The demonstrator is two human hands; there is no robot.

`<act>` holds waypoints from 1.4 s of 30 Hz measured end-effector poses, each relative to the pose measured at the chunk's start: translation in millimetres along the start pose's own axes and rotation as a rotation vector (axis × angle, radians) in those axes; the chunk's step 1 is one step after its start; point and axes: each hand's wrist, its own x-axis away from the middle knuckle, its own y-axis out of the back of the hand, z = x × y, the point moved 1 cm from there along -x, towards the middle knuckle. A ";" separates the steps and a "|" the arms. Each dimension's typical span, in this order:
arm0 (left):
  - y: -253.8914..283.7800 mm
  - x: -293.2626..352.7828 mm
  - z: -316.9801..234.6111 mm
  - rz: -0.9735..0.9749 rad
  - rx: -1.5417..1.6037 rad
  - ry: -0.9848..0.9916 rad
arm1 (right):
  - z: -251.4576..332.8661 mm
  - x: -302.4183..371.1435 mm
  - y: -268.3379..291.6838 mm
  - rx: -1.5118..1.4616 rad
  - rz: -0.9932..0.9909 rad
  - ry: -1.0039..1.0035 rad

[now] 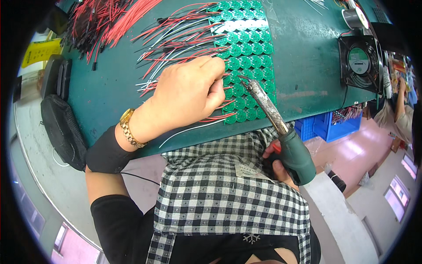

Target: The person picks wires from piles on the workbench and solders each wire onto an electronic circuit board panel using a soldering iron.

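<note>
My left hand (193,88) is closed, knuckles up, over the left edge of a panel of round green circuit boards (250,88). Its fingertips are hidden beneath it, so what they pinch cannot be made out; red wire ends show right beside it. My right hand (283,169) is wrapped round the green handle of a soldering iron (296,154). The iron's dark, bent tip points up and left, over the boards near my left hand. Red, black and white wires (176,44) reach leftward from the panel's left edge, above and below my left hand.
Bundles of red and black wires (99,26) lie at the far left of the green table (303,57). A black fan (360,64) and a solder spool (355,18) stand at right. Blue bins (336,125) sit below the table edge. A black mesh bag (63,130) is at left.
</note>
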 end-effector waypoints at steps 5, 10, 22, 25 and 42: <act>-1.2 0.7 2.6 -0.010 0.015 -0.014 | 4.6 -5.9 -0.8 0.157 0.056 0.023; 0.3 0.3 3.7 0.006 0.018 -0.032 | 1.5 -6.6 -2.5 0.178 0.041 0.070; 1.9 1.0 5.2 0.031 0.008 -0.039 | -5.7 1.2 -3.8 0.074 0.049 0.117; 1.8 1.9 5.1 0.027 -0.024 -0.047 | 1.6 -2.5 -8.8 0.154 0.002 0.103; 2.5 5.9 7.8 0.020 -0.047 -0.042 | 9.3 -2.6 -7.5 0.103 0.110 0.193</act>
